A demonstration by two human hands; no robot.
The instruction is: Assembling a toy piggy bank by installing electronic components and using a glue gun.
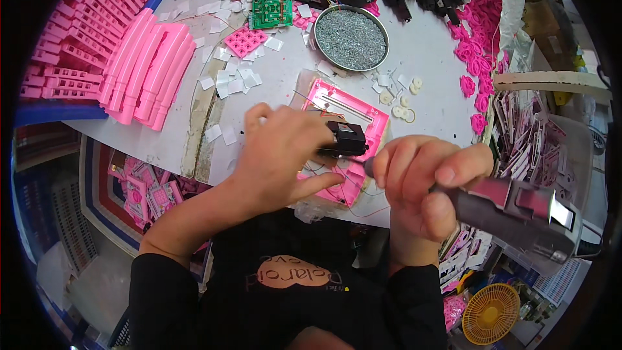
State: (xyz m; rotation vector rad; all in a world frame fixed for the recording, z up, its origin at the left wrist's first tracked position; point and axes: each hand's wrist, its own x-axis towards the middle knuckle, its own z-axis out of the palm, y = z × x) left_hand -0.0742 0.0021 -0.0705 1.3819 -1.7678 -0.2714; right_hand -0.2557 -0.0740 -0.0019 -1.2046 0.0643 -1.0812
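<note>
Left forearm (201,217): bare below the black sleeve (165,298), slanting up and to the right. Left hand (282,146): back toward the camera, slightly blurred; fingers bent and directed right, thumb extended and standing apart below them. Right forearm (414,253): near upright, bare only close to the wrist. Right hand (424,178): raised, fingers curled in a firm grip. Hands well apart from each other.

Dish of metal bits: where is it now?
In the head view, the round dish sits above centre, right of the square green circuit board and beyond the pink casing.
</note>
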